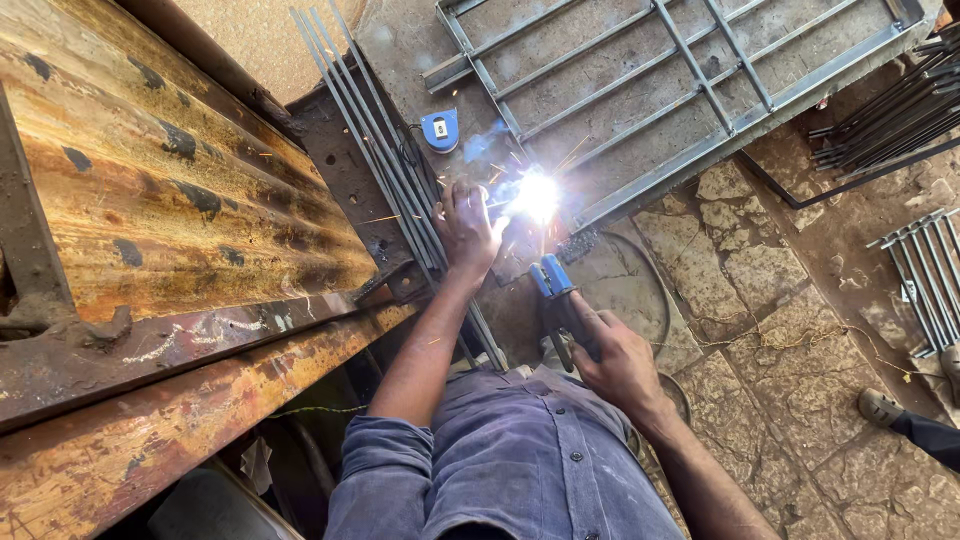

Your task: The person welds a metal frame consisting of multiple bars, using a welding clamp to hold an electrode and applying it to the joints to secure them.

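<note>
— Holder [556, 290]: where's yours?
— Blue-jawed, dark-handled, gripped in your right hand [618, 358], fingers wrapped tight, near the arc [537, 195]. Your left hand [466, 228] presses spread fingers on the bars [372, 130].

glare [537, 195] hides the weld point; frame edge crops a bystander's shoe [880, 407].

I see soft daylight, a white blown-out welding arc flare [537, 195] washing nearby detail, and wide-angle bending at the edges.
</note>
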